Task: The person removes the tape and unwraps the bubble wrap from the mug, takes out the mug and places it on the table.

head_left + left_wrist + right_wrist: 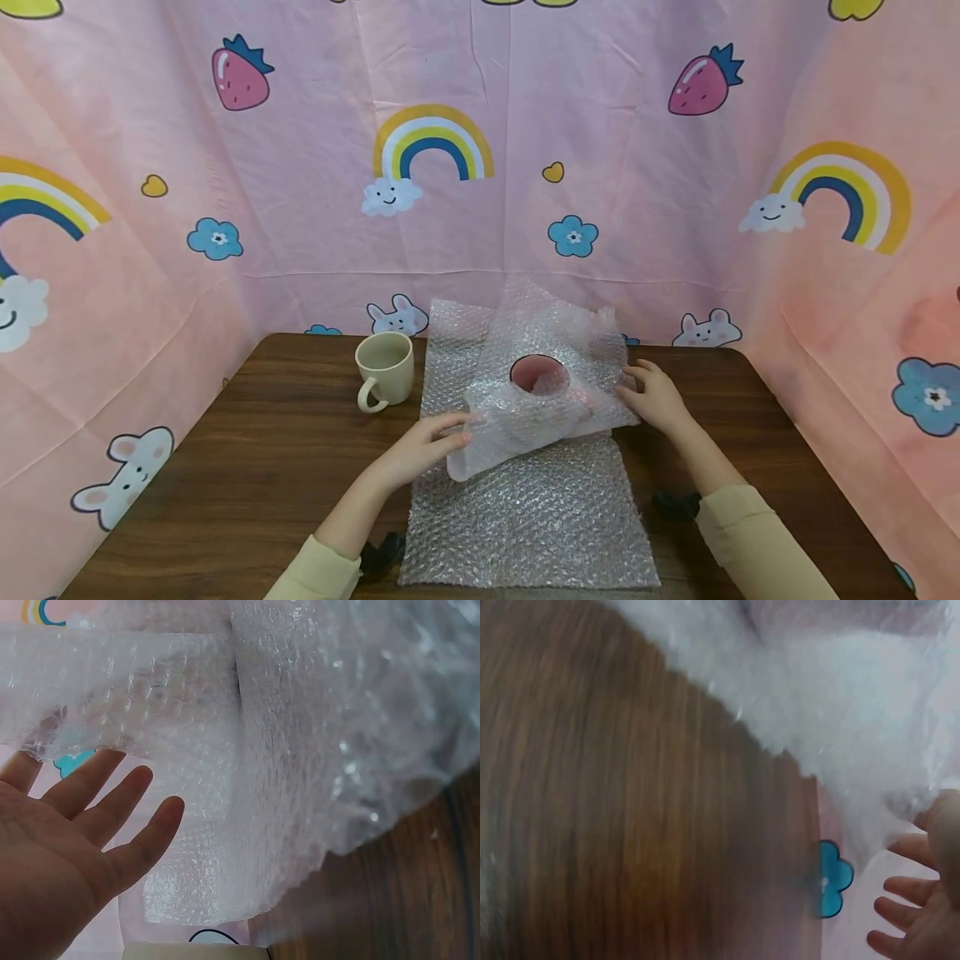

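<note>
Both hands [431,442] flat vs bubble wrap [536,400]

Pink mug [538,372] mostly behind bubble wrap [547,400], perhaps handle too.

A dark brown wooden tabletop [247,467] with a visible grain and rounded far corners fills the near part of the scene. Pink printed fabric [525,100] hangs as a backdrop behind it and wraps round on the left and right, closing in three sides. The cloth is creased and shows fold lines. Its print carries rainbows on smiling clouds [427,158], red strawberries [240,77], blue flowers [573,236], small yellow hearts [552,172] and white bunnies [127,477]. The light is soft and even, with a faint sheen on the wood. No floor or window shows.
</note>
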{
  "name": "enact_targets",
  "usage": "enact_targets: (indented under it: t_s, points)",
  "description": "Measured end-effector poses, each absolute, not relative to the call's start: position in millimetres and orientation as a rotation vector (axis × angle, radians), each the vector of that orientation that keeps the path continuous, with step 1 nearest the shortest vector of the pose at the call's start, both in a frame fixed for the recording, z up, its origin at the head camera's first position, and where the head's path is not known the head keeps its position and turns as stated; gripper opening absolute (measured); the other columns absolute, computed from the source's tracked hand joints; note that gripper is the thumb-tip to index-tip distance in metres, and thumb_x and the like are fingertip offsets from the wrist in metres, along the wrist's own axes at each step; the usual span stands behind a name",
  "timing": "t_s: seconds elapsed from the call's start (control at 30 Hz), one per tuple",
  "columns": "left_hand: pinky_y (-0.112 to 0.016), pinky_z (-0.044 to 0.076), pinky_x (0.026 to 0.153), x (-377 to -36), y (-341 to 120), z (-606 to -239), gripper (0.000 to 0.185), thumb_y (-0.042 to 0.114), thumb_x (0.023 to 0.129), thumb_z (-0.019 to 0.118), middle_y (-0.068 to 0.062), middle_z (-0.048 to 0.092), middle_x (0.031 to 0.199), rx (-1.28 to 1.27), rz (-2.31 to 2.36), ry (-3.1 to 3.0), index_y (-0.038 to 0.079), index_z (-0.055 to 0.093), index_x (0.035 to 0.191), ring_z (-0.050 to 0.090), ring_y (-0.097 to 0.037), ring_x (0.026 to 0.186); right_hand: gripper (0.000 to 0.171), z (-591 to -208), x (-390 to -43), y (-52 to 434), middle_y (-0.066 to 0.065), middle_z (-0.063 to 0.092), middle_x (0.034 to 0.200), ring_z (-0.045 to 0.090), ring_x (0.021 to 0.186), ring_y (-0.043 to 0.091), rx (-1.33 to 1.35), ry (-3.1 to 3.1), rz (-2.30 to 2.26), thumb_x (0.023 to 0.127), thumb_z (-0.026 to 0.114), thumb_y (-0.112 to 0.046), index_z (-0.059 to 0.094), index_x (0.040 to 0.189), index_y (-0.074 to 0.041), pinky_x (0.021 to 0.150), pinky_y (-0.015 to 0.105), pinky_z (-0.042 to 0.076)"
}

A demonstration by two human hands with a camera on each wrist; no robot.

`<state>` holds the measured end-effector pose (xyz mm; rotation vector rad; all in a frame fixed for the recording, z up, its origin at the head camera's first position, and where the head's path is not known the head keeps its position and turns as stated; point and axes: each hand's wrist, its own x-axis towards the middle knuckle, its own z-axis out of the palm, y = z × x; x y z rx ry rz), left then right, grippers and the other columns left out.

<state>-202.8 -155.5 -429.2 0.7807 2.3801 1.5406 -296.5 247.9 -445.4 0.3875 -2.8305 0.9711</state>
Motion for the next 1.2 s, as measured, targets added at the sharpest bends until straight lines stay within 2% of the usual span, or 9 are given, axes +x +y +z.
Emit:
enact_targets:
  t_s: [0.17,0.37,0.57,0.73,1.03,1.2]
  points:
    - [-0.053,0.041,0.096,-201.5,-155.8,-424.3,0.042,0.025,0.100,0.051,-0.016,0.048,0.140,0.783,1.525,2.373,0.004,0.051,0.137,0.046,-0.035,0.125,0.041,-436.8,-290.8,238.5,0.030,0.043,0.137,0.041,0.124,0.049,0.450,-2.773,1.029,0.094,0.061,-0.019,0.058,0.125,0.008,0.096,0.061,0.036]
    - [-0.053,0.040,0.097,-200.0,-154.4,-421.5,0.041,0.023,0.101,0.052,-0.017,0.047,0.140,0.789,1.522,2.374,0.003,0.051,0.137,0.046,-0.034,0.125,0.045,-433.0,-283.3,229.3,0.026,0.051,0.133,0.050,0.117,0.045,0.488,-2.812,1.264,0.098,0.056,-0.031,0.058,0.129,0.002,0.089,0.055,0.045]
    - [-0.055,0.036,0.100,-199.0,-152.5,-421.5,0.039,0.022,0.100,0.052,-0.015,0.050,0.138,0.823,1.516,2.399,0.003,0.053,0.135,0.047,-0.032,0.125,0.046,-431.8,-277.1,225.4,0.022,0.056,0.128,0.052,0.117,0.040,0.561,-2.811,1.390,0.099,0.053,-0.035,0.060,0.126,0.002,0.091,0.052,0.046]
    - [-0.056,0.036,0.099,-199.1,-151.6,-422.8,0.038,0.022,0.100,0.052,-0.015,0.052,0.135,0.849,1.525,2.413,0.004,0.055,0.133,0.050,-0.032,0.121,0.038,-429.1,-271.9,223.5,0.018,0.062,0.121,0.055,0.114,0.035,0.624,-2.756,1.463,0.098,0.057,-0.029,0.065,0.120,0.001,0.089,0.049,0.047]
    - [-0.059,0.031,0.101,-197.4,-151.5,-421.6,0.035,0.021,0.100,0.053,-0.009,0.054,0.135,0.852,1.556,2.405,0.008,0.057,0.132,0.047,-0.028,0.125,0.023,-411.0,-256.7,216.7,0.013,0.066,0.102,0.057,0.090,0.020,0.669,-2.651,1.572,0.094,0.062,-0.012,0.067,0.108,0.005,0.073,0.030,0.050]
    - [-0.059,0.029,0.103,-196.2,-151.1,-420.2,0.035,0.020,0.100,0.053,-0.008,0.055,0.135,0.862,1.570,2.393,0.007,0.058,0.132,0.044,-0.029,0.128,0.015,-393.6,-242.2,211.2,0.014,0.065,0.095,0.054,0.081,0.015,0.687,-2.618,1.573,0.093,0.061,-0.004,0.066,0.102,0.008,0.069,0.030,0.049]
